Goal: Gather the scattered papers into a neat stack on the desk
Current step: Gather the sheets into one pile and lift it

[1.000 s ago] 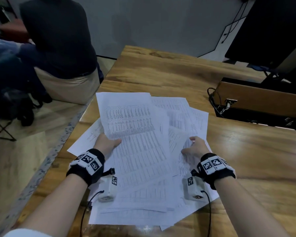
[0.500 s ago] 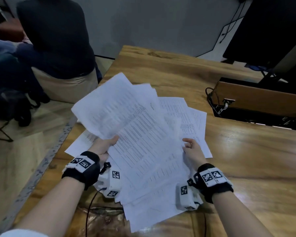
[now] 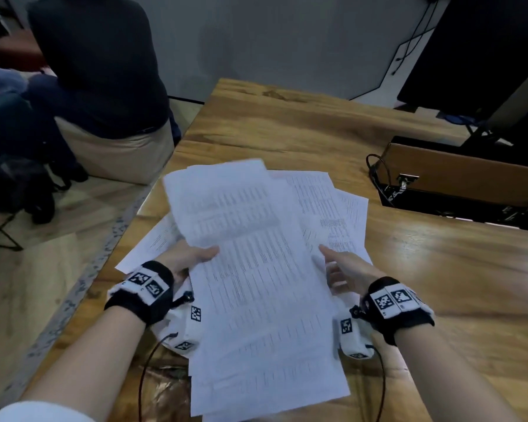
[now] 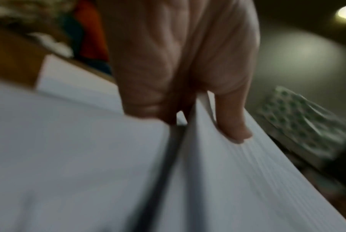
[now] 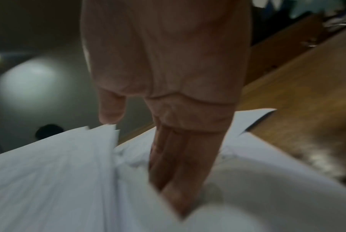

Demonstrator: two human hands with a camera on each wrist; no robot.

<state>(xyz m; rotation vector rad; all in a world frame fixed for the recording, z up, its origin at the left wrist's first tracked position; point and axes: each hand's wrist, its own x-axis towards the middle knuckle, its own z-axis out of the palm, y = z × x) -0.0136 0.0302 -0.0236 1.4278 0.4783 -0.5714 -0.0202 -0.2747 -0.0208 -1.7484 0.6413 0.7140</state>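
Note:
A loose bundle of white printed papers is held above the wooden desk, fanned and uneven. My left hand grips its left edge, thumb on top and fingers underneath. My right hand is at the bundle's right edge. Its straight fingers reach between the raised bundle and the sheets lying below, and its thumb sits just off the paper edge. More sheets lie on the desk to the right. One sheet lies to the left, near the desk edge.
A brown box with cables and a dark opening sits in the desk at the right. A black monitor stands behind it. A person in dark clothes sits on the floor side, left of the desk's edge.
The bundle, tilted up and leftward half a second ago, has swung back straighter and lower. My right hand has slid in under its right edge.

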